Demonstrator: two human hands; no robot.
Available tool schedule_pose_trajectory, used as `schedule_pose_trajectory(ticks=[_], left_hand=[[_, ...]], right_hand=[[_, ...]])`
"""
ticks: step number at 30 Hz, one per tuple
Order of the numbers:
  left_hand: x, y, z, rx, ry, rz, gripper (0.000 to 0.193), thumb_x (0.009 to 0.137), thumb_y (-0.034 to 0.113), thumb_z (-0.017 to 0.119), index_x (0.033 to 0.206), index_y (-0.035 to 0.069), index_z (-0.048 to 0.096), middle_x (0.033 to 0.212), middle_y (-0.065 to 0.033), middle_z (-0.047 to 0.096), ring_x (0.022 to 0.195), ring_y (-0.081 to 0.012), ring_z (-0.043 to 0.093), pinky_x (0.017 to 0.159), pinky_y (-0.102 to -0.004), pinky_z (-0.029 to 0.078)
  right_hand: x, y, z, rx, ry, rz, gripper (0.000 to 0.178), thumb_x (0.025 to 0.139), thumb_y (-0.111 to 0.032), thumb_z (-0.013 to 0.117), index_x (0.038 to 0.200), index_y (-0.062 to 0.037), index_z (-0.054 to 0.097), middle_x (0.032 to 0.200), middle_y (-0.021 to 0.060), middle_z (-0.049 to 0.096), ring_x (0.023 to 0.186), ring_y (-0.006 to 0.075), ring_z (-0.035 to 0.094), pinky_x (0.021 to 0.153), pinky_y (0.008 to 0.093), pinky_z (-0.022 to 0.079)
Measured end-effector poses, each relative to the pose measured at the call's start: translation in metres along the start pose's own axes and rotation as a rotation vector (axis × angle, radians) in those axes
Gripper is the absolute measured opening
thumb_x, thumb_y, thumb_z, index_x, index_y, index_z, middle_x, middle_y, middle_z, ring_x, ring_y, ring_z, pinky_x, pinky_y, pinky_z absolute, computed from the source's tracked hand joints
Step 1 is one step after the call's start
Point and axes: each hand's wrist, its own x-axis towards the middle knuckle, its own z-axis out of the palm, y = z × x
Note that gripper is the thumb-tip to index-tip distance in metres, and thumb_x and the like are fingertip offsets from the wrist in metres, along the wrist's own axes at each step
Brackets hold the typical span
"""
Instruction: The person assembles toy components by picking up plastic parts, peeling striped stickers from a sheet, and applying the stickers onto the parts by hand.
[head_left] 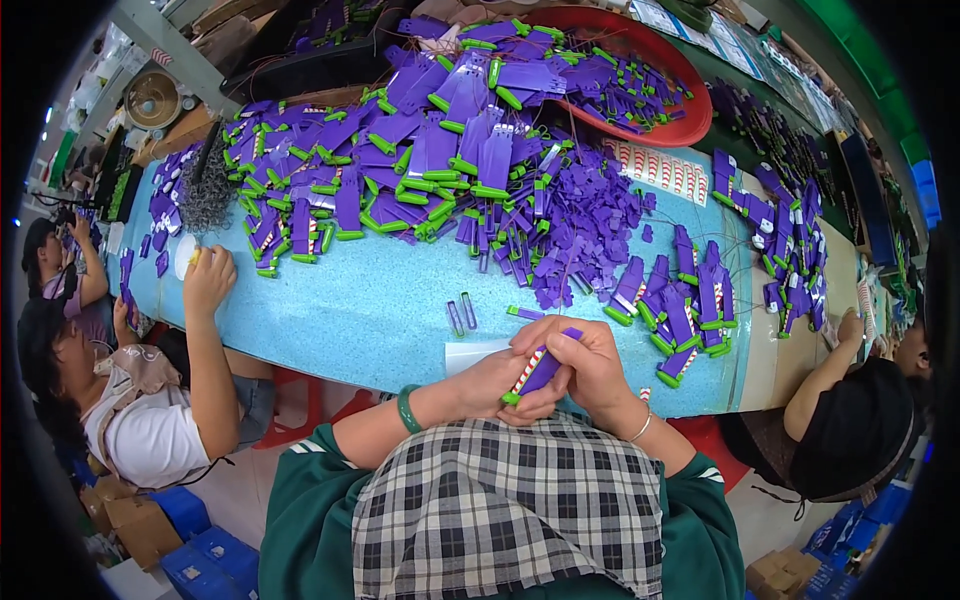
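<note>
Our left hand and right hand both grasp one green-tipped purple piece at the blue bench's near edge. Beyond, we see a heap of similar pieces.

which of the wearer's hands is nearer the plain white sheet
Left. The left hand is at the near right edge of the plain white sheet; the right hand is farther off to its right.
</note>
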Motion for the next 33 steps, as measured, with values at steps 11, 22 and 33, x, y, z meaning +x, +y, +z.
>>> schedule_pose_trajectory(ticks=[11,22,33], left_hand=[[-0.024,0.039,0.004,2.345,0.36,1.326,0.02,0.062,0.009,0.067,0.077,0.005,0.054,0.098,-0.0116,0.056,0.093,-0.0284,0.057,0.073,-0.0385,0.052],[-0.022,0.022,-0.008,2.276,0.122,1.509,0.013,0.064,0.001,0.066,0.074,0.003,0.056,0.089,-0.0098,0.057,0.083,-0.0248,0.061,0.067,-0.0295,0.056],[-0.024,0.012,-0.012,2.267,0.268,1.457,0.014,0.064,0.0,0.064,0.077,0.001,0.061,0.084,-0.0116,0.058,0.077,-0.0264,0.062,0.063,-0.0312,0.056]], right_hand=[[0.008,-0.006,-0.006,0.157,0.018,0.103,0.014,0.084,-0.011,0.059,0.095,-0.0026,0.061,0.093,0.0022,0.061,0.085,0.0073,0.055,0.077,0.0225,0.043],[0.014,-0.011,-0.004,0.033,-0.024,0.234,0.015,0.084,-0.014,0.062,0.071,-0.0071,0.06,0.066,-0.0059,0.054,0.062,0.0011,0.045,0.056,0.0196,0.036],[-0.022,-0.004,-0.011,0.082,-0.192,0.417,0.027,0.09,-0.02,0.056,0.071,-0.0026,0.063,0.065,0.0021,0.06,0.057,0.0074,0.054,0.056,0.0221,0.043]])
